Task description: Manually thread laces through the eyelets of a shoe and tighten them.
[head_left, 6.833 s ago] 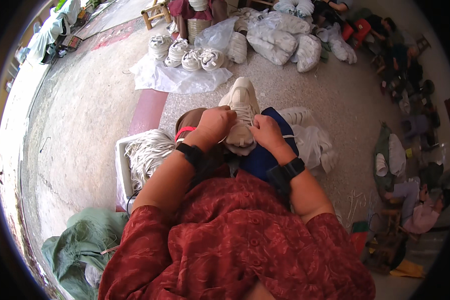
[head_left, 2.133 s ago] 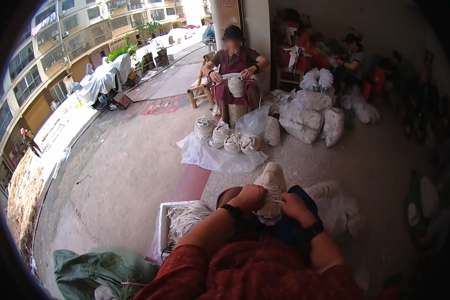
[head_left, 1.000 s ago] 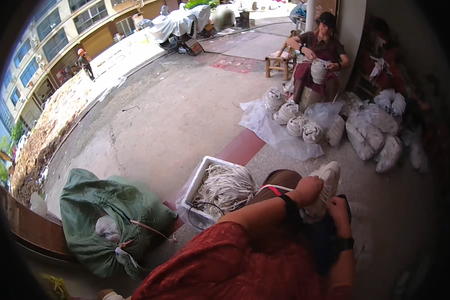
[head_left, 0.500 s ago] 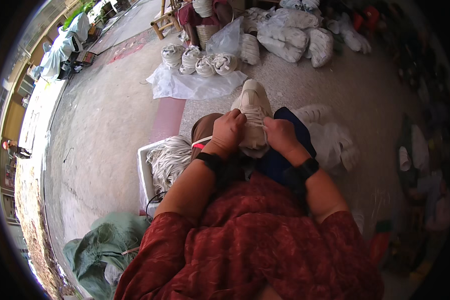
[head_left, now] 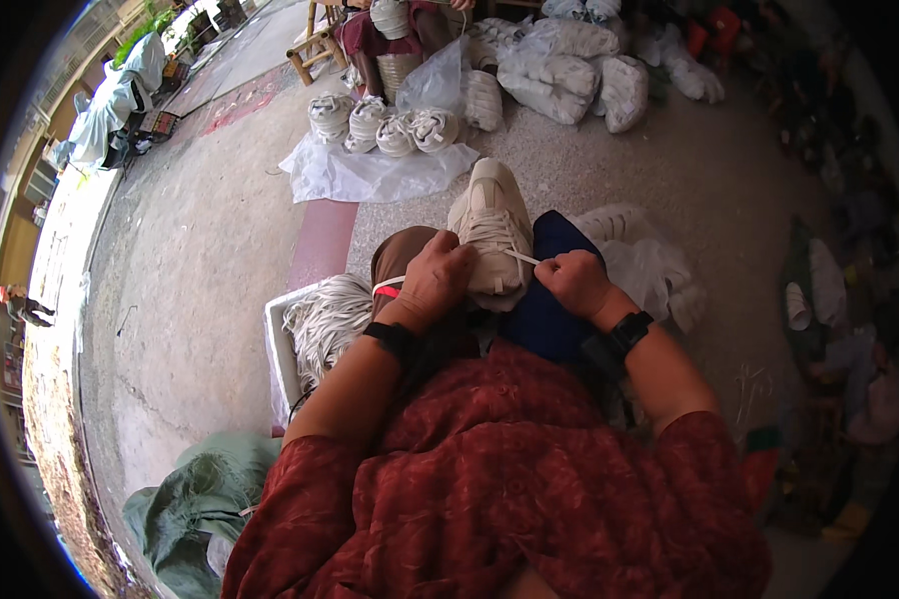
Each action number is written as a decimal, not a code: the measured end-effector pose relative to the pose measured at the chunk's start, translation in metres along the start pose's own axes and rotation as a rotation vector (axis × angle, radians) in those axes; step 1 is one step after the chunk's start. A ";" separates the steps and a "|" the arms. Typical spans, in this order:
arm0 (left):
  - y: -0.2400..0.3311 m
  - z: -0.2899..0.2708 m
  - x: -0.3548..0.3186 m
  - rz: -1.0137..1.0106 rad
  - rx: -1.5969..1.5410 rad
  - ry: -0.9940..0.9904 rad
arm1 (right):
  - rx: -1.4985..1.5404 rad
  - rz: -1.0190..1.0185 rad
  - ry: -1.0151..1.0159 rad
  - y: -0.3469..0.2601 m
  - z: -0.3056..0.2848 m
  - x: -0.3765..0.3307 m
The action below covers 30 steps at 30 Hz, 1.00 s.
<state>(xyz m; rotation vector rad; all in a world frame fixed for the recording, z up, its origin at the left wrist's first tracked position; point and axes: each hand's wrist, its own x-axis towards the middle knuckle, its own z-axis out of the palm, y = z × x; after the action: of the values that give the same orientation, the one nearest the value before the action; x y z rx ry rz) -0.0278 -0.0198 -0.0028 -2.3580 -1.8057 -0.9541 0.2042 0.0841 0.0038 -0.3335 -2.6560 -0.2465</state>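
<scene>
A cream sneaker rests on my lap, toe pointing away from me, with laces crossed over its tongue. My right hand is closed on a white shoelace, which runs taut from the sneaker's eyelets to my fingers. On the shoe's left side my left hand is closed too, pinching the lace close to the upper. Another length of white lace trails out to the left of that hand, over my brown-covered knee. Dark blue cloth lies beneath and to the right of the shoe.
To my left stands a white foam box full of loose white laces. Bundled shoes sit on plastic sheeting ahead, before another seated person. Bagged shoes are piled farther back; a plastic bag lies right.
My right hand has moved away from the shoe to the right and slightly down, drawing the lace out straight. My left hand stays beside the shoe.
</scene>
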 end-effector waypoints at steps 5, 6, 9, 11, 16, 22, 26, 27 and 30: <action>-0.015 -0.015 -0.012 -0.146 -0.020 -0.086 | -0.006 0.119 0.008 0.012 0.007 0.010; -0.027 -0.018 -0.009 -0.142 -0.020 -0.080 | 0.008 0.138 0.021 0.014 0.008 0.013; -0.046 -0.030 -0.014 -0.380 0.001 0.046 | 0.095 0.151 0.027 0.008 0.020 0.016; -0.042 -0.038 -0.016 -0.441 -0.151 0.040 | 0.197 0.185 0.023 0.009 0.018 0.012; -0.063 -0.039 -0.063 -0.473 -0.316 0.019 | 0.263 0.461 0.058 0.019 0.002 -0.075; -0.091 -0.063 -0.157 -0.761 -0.761 0.300 | 0.494 0.992 0.083 0.067 0.054 -0.312; -0.106 -0.073 -0.220 -0.843 -0.655 0.361 | 0.513 0.932 0.229 0.070 0.086 -0.294; -0.109 -0.071 -0.235 -0.914 -0.730 0.368 | 0.547 0.939 0.237 0.073 0.087 -0.288; -0.106 -0.067 -0.287 -1.104 -0.746 0.389 | 0.643 0.955 0.244 0.087 0.082 -0.274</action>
<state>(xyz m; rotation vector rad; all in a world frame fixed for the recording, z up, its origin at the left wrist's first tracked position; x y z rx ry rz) -0.1922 -0.2584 -0.1206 -0.9285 -2.8479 -2.2687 0.4326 0.1325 -0.1830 -1.1668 -1.9140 0.7812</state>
